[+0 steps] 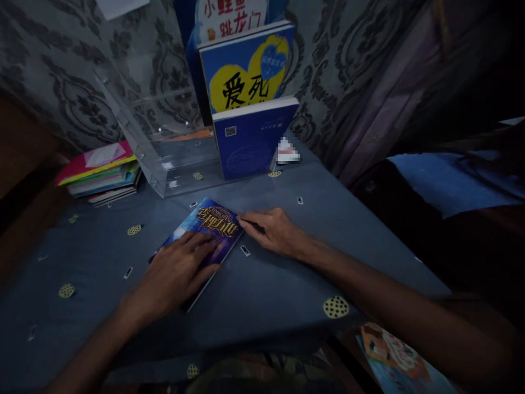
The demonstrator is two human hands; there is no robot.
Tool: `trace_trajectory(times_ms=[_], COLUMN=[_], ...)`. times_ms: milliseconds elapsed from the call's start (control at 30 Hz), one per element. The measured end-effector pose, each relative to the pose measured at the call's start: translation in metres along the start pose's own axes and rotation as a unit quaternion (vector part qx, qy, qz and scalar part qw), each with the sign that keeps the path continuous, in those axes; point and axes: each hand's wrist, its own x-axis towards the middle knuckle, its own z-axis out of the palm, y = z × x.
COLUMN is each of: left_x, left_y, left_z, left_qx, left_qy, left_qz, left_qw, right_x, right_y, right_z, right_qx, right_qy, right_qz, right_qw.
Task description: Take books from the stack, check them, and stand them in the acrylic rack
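At the near right, below the edge of the counter [279, 295], a brightly illustrated cover [406, 355] is partly hidden by the right forearm. The counter is covered with grey-blue cloth printed with yellow dotted ovals and small labels. On it, near its front edge, a blue-purple book [227, 241] with gold lettering is laid flat and slanted. Its lower part is covered by the left hand [180, 268], which is rested palm down with the fingers somewhat spread over the cover and the thumb placed by the right-hand edge. At the book's upper right corner, the fingertips of the right hand [274, 230] are brought close together; whether the corner is pinched between them cannot be told.

Farther off, a stack of thin books [102, 175], topped by a pink one, is set at the left beside a clear stand [150, 158]. At the stand's right, a dark blue book [254, 142] with a QR code is propped in front of a blue-and-yellow book [244, 76]. Behind these, a taller book with red lettering [233, 19] is partly seen. The background is filled by a patterned wall covering [328, 49].
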Motion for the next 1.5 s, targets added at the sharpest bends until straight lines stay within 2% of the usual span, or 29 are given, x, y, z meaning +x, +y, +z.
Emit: trace_trajectory(times_ms=[100, 233, 433, 600, 800, 967, 1333, 1500], left_x=[-0.031, -0.05, -0.036, -0.025, -0.017, -0.012, -0.011, -0.013], left_y=[-0.025, -0.037, -0.035, -0.026, -0.005, 0.01, 0.01, 0.007], left_z=[0.005, 0.013, 0.015, 0.022, 0.027, 0.026, 0.013, 0.011], left_qx=[-0.04, -0.059, -0.066, -0.031, 0.048, 0.133, 0.141, 0.118], left_qy=[0.009, -0.002, -0.016, 0.035, 0.136, 0.179, 0.175, 0.14], left_qz=[0.002, 0.043, 0.085, 0.088, 0.083, 0.094, 0.128, 0.116], left_qw=[0.999, 0.997, 0.994, 0.995, 0.986, 0.97, 0.966, 0.976], right_x=[0.001, 0.014, 0.06, 0.08, 0.073, 0.067, 0.028, 0.009], right_y=[0.002, 0.006, 0.024, 0.041, 0.041, 0.039, 0.002, -0.013], right_z=[0.004, 0.007, 0.024, 0.043, 0.05, 0.051, 0.029, 0.019], right_qx=[-0.028, -0.07, -0.1, -0.037, -0.02, -0.015, 0.123, 0.169], right_qy=[-0.019, -0.059, -0.087, -0.057, -0.039, -0.023, -0.016, -0.037], right_qz=[-0.015, -0.017, -0.059, -0.082, -0.076, -0.069, -0.045, -0.023], right_qw=[0.999, 0.996, 0.99, 0.994, 0.996, 0.997, 0.991, 0.985])
